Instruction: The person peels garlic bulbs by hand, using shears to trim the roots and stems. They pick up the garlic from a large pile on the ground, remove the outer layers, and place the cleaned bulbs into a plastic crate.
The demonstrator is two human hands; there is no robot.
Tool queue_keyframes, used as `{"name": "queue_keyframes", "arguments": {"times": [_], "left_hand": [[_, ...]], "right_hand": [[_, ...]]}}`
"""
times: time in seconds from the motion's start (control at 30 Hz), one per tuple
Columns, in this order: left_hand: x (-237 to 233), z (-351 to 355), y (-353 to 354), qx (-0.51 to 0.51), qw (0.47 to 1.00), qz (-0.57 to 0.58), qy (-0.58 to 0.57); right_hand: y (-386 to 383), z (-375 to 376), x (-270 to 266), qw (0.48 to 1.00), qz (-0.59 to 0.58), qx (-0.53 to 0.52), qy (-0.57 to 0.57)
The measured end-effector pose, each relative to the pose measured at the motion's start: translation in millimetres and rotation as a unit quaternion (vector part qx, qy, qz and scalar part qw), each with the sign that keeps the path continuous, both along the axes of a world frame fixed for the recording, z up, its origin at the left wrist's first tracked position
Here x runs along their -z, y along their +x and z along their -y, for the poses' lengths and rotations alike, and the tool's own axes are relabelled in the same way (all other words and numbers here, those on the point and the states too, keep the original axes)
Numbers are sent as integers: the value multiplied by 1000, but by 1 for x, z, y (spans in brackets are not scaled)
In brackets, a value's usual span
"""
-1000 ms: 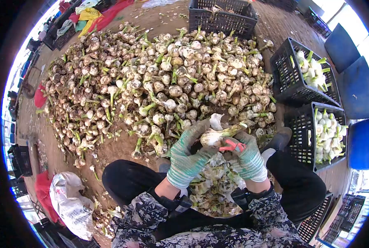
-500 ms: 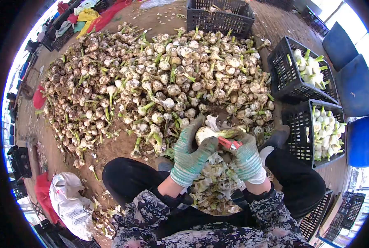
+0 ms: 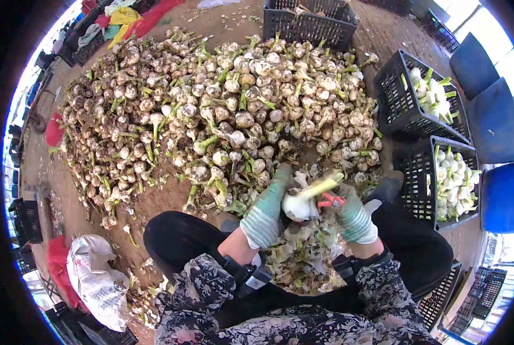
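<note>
A garlic bulb point(image 3: 298, 208) with a cut green-white stem is held in my left hand point(image 3: 268, 208), which wears a green and white glove. Its white base faces down toward me and the stem points up to the right. My right hand point(image 3: 354, 217), gloved the same way, is closed on a small red-handled tool point(image 3: 330, 200) just right of the bulb; its working end is not clear. Loose garlic skins point(image 3: 303, 261) lie heaped below both hands, between my legs. Beyond the hands spreads a big pile of unpeeled garlic point(image 3: 228, 109).
Two black crates, one behind point(image 3: 392, 103) and one nearer point(image 3: 415, 190), hold cleaned white garlic on the right. Another black crate point(image 3: 308, 26) stands behind the pile. Blue containers point(image 3: 501, 198) line the far right. A white sack point(image 3: 98, 282) lies at lower left.
The bulb has turned from lying sideways to base down, with its stem tilted up right. It looks whiter now. My right hand with the tool has shifted slightly right and down.
</note>
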State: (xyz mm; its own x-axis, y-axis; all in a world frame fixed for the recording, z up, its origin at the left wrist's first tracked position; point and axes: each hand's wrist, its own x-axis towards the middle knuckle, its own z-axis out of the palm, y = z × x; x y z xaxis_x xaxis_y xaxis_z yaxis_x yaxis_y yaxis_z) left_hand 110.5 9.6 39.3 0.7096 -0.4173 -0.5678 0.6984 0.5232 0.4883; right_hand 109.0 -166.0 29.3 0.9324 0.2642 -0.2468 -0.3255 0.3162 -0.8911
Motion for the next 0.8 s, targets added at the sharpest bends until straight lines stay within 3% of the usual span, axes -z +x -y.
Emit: {"name": "queue_keyframes", "arguments": {"times": [0.07,0.13,0.2,0.27,0.33,0.37,0.4,0.43,0.47,0.53,0.57,0.6,0.67,0.7,0.73,0.77,0.8], "left_hand": [[-19,0,0,-64,993,16,-93],[4,5,3,-73,971,206,96],[-15,14,-8,-122,969,179,117],[-8,15,-9,-181,913,324,169],[-14,-4,-6,-147,918,332,162],[-21,-18,1,-38,964,251,81],[-24,-26,4,72,984,161,-2],[-5,-27,4,73,974,193,-97],[-14,-23,4,73,973,194,-98],[-39,-15,3,12,983,186,0],[-24,-11,2,-17,952,297,73],[-12,-7,3,-49,916,382,111],[-15,-12,-6,-36,934,325,142],[-14,-16,-5,-8,930,334,155],[-12,-15,-7,-10,930,333,154],[-9,-13,-8,-18,953,292,85],[-8,-11,-6,-24,968,249,15]], "right_hand": [[9,-1,-3,999,-7,-23,-39],[12,-4,1,988,73,64,-121],[6,-18,-22,988,58,80,-122],[-4,-28,-34,906,238,98,-337],[-5,-21,-41,920,217,98,-312],[-2,-6,-44,989,37,91,-108],[-1,1,-49,981,-145,79,105],[-1,-5,-52,951,-205,29,229],[-2,-1,-44,951,-204,29,228],[-4,5,-19,975,-154,96,132],[-5,-1,-41,999,-17,41,6],[-8,-5,-52,998,-7,7,-61],[-15,-15,-59,999,-5,38,-19],[-5,-8,-57,994,63,57,-75],[12,6,-53,980,134,73,-131],[32,28,-14,978,9,205,-17],[42,47,5,971,27,171,-163]]}}
